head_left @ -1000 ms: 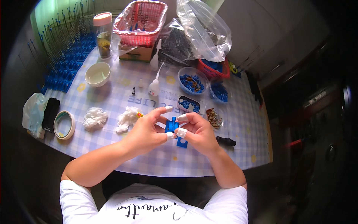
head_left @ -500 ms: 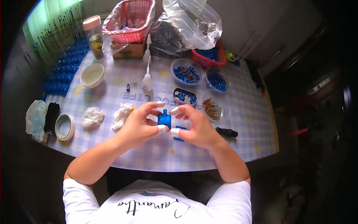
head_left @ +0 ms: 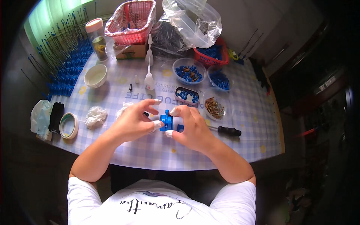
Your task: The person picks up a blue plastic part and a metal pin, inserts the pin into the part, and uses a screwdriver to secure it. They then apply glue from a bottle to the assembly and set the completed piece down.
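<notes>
A small blue plastic block with a short stem [head_left: 166,122] is in front of me, near the middle of the table. My right hand [head_left: 195,125] grips it between thumb and index finger at its far and near ends. On the block's left side, my left hand [head_left: 137,120] has its thumb and fingers spread apart; the thumb tip is close to the block, and whether it touches cannot be seen. White covers wrap fingertips on both hands. Another blue piece [head_left: 180,128] lies partly hidden under my right hand. To its right is a black-handled screwdriver [head_left: 229,131].
Tubs of blue parts [head_left: 189,72] and brass-coloured screws [head_left: 215,108] stand beyond my right hand, beside a small oval tin [head_left: 186,96]. A white squeeze bottle [head_left: 149,81], white bowl [head_left: 95,76], tape roll [head_left: 68,126] and crumpled tissue [head_left: 96,117] lie leftward. Red baskets [head_left: 131,37] stand behind.
My left thumb and fingers have drawn back from the block, while my right hand keeps its grip. The block has turned slightly. The view has shifted a little.
</notes>
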`<state>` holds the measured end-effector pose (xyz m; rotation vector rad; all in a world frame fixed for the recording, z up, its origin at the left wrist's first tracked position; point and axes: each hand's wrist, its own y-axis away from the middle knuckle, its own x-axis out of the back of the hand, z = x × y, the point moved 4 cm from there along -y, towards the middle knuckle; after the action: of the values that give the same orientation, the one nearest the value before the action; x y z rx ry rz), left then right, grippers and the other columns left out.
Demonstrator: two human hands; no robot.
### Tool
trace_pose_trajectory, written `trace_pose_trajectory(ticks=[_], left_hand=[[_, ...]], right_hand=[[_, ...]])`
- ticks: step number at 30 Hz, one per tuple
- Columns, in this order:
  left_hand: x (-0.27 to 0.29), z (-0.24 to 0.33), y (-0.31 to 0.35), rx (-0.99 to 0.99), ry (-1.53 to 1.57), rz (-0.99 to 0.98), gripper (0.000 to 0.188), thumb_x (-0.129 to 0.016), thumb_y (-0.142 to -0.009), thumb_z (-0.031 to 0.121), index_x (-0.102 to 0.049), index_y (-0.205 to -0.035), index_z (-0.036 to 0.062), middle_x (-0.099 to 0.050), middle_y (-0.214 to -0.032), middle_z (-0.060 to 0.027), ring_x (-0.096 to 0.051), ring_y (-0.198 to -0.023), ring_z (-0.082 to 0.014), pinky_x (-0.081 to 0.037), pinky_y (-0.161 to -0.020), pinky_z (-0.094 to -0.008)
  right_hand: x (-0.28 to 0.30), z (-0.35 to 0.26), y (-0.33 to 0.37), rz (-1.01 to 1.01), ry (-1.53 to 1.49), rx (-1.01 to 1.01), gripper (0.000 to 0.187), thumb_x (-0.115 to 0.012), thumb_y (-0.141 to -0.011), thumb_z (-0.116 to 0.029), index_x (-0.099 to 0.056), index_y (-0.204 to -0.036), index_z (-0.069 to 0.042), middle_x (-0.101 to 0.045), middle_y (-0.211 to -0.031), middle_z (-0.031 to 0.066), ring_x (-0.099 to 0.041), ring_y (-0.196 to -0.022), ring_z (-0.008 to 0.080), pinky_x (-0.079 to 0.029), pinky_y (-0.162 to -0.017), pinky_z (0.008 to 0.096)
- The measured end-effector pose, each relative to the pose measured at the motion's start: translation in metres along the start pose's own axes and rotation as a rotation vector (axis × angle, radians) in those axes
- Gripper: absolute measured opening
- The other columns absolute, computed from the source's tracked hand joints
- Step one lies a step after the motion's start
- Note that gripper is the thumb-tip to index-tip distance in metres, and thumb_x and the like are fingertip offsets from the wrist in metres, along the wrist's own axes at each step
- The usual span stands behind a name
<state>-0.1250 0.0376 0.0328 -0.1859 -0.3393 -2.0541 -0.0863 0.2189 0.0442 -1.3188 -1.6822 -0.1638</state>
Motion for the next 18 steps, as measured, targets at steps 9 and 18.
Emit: trace_pose_trajectory(ticks=[9, 18], left_hand=[[0.009, 0.01, 0.001, -0.146, -0.174, 0.073, 0.046, -0.073, -0.081, 0.008, -0.056, -0.124, 0.0023, -0.065, -0.094, -0.0062, -0.054, -0.067, -0.0036, -0.046, -0.057, -0.0213], [0.004, 0.011, 0.001, -0.111, -0.082, 0.078, 0.039, -0.072, -0.081, 0.004, -0.058, -0.117, -0.0019, -0.066, -0.088, -0.0041, -0.052, -0.062, -0.0024, -0.043, -0.055, -0.0192]], right_hand=[[-0.009, -0.003, 0.004, -0.048, 0.135, 0.004, 0.057, -0.082, -0.062, -0.014, -0.05, -0.109, -0.006, -0.061, -0.1, 0.014, -0.057, -0.098, 0.034, -0.039, -0.091, 0.0444], [0.027, -0.005, 0.002, -0.061, 0.165, -0.09, 0.048, -0.08, -0.07, -0.019, -0.051, -0.106, -0.007, -0.063, -0.085, 0.013, -0.061, -0.088, 0.0321, -0.041, -0.084, 0.0413]])
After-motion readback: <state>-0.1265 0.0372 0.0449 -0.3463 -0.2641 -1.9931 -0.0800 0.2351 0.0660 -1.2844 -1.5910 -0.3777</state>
